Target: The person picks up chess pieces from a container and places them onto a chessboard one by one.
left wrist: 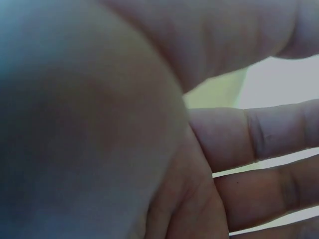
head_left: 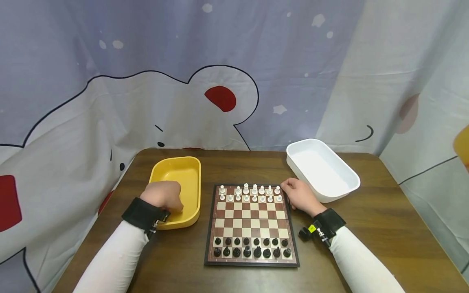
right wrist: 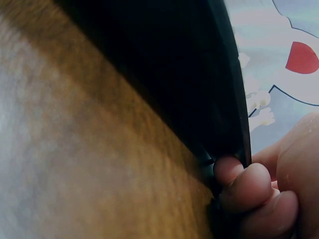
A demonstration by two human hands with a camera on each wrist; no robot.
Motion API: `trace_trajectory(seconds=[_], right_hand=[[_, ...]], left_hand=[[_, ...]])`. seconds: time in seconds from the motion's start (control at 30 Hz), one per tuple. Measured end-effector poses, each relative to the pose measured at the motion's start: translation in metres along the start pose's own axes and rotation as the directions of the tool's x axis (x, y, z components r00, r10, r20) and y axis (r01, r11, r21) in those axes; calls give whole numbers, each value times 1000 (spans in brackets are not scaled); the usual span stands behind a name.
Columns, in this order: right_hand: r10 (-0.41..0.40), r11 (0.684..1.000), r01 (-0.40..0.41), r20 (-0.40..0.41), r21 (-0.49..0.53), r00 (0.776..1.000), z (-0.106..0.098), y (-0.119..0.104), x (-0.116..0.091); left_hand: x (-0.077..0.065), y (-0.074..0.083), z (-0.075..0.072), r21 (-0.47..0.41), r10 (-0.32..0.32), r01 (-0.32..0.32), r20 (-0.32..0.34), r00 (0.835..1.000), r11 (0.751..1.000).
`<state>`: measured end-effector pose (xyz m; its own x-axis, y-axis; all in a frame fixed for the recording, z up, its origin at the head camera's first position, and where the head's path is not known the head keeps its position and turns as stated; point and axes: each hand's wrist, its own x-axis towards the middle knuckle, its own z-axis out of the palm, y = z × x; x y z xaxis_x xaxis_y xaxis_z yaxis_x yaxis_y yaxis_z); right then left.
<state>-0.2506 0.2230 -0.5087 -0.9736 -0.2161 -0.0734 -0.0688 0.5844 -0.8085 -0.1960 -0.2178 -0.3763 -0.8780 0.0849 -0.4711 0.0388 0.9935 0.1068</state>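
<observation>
A folding chessboard (head_left: 251,224) lies on the table, with white chess pieces (head_left: 246,189) in two rows at its far side and black chess pieces (head_left: 247,252) in two rows at its near side. One square of the farthest white row, second from the left, is bare. My right hand (head_left: 302,196) grips the board's far right edge; its curled fingertips (right wrist: 249,186) show against the dark side in the right wrist view. My left hand (head_left: 163,195) reaches down into the yellow tray (head_left: 192,171). Its fingers (left wrist: 224,139) stretch out of the left wrist view, fingertips hidden.
A white tray (head_left: 322,169) stands at the back right, just beyond my right hand. The brown wooden table (head_left: 395,228) ends at a patterned curtain (head_left: 154,110) behind and at the sides.
</observation>
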Motion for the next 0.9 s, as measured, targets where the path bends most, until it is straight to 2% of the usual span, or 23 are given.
trace_trajectory(seconds=[0.33, 0.63, 0.77, 0.9], right_hand=[[1, 1000, -1, -11, -4, 1000, 0, 1, 1], [-2, 1000, 2, -17, -2, 1000, 1, 2, 1], [-1, 1000, 1, -12, 4, 1000, 1, 2, 1], [1, 1000, 0, -11, 4, 1000, 1, 0, 1]], left_hand=[[-6, 0, -9, 102, 29, -31, 17, 999, 994], [-10, 1, -14, 169, 23, -38, 91, 996, 985], [-10, 3, -10, 226, 41, -65, 109, 993, 972], [-8, 7, -6, 310, 72, -104, 111, 991, 945]])
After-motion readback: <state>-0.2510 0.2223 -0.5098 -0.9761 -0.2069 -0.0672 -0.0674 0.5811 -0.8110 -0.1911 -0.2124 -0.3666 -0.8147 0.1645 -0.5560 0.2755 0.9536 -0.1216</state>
